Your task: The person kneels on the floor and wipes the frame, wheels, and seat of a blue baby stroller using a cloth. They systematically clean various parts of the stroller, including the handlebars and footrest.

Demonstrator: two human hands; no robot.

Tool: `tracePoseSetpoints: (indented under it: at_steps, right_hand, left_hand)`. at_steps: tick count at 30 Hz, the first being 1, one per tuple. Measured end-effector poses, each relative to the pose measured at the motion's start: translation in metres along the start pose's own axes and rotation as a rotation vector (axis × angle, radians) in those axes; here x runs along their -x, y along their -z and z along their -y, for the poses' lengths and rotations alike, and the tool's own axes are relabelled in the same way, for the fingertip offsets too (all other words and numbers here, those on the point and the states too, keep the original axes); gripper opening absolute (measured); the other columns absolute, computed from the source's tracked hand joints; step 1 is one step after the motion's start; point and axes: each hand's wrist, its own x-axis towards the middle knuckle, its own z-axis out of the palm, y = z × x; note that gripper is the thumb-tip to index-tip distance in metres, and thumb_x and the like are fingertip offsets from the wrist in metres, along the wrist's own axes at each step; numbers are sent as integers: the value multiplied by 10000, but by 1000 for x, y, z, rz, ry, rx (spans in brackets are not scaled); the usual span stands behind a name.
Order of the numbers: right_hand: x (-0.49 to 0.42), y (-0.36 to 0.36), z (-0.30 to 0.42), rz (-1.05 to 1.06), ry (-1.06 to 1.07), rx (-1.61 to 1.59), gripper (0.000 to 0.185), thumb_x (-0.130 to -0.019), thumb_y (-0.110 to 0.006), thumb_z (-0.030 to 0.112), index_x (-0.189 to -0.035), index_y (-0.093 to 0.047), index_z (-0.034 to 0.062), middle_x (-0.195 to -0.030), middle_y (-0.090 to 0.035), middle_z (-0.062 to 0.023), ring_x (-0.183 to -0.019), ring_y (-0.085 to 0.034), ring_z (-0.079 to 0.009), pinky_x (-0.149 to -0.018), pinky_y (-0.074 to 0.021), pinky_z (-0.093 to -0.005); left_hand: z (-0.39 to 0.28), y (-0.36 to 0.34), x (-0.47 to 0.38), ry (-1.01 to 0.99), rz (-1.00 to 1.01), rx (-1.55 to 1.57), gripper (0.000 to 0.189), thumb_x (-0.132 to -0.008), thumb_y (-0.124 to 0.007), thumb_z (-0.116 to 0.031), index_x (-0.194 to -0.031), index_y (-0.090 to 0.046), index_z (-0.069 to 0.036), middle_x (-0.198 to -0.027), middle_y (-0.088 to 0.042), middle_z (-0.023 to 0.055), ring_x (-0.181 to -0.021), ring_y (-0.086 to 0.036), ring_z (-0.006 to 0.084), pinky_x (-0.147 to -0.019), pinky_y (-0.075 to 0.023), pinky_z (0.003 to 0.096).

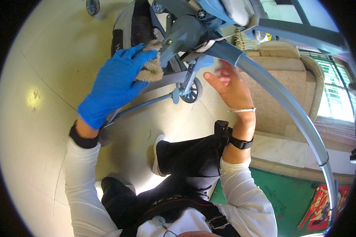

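Observation:
My left hand (pixel 115 78), in a blue disposable glove, holds a tan cloth (pixel 152 69) against the grey-blue frame of a stroller. Beside the cloth is the stroller's dark joint hub (pixel 185 33). My bare right hand (pixel 230 84) is below the frame's upper tube, its thumb apart from the fingers. Nothing shows in it, though the fingertips are blurred. A long curved handle tube (pixel 287 97) sweeps down the right side. Beneath the hub are a spoked wheel (pixel 191 91) and a lower bar (pixel 145 105). A black and grey fabric basket (pixel 126 29) lies behind my left hand.
Pale floor tiles (pixel 41 124) surround the stroller, and another small wheel (pixel 93 6) is at top left. To the right stand a beige sofa (pixel 276 77) and a marble-like ledge (pixel 280 151). A green mat (pixel 261 192) bears a red printed item (pixel 322 207).

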Motion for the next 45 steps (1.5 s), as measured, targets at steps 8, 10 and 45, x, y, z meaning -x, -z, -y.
tracePoseSetpoints:
  at_steps: [8,10,45]
  right_hand:
    - [-10,12,-1,-263,212,-1057,818,-847,-759,509,-1400,-469,-20,-1355,-542,-178,-1279,-503,-271,-1125,-349,-417]
    - [-12,14,5,-426,310,-1034,689,-903,-692,474,-1358,-513,-13,-1336,-565,-159,-1247,-541,-277,-1112,-375,-452]
    - [-8,10,12,-560,218,-878,361,-878,-749,73,-1201,-608,-8,-1153,-667,-115,-1029,-618,-175,-939,-508,-330]
  left_hand:
    - [0,-25,-19,164,96,-302,597,-863,-704,-227,-1416,-498,-141,-1146,-631,163,-980,-633,358,-791,-534,443]
    - [3,-26,-22,173,53,-293,575,-874,-690,-234,-1408,-503,-134,-1112,-639,160,-957,-638,347,-765,-536,438]
    - [9,-38,-28,67,-361,18,184,-895,-687,-306,-996,-720,-156,-950,-725,79,-843,-697,269,-703,-543,380]
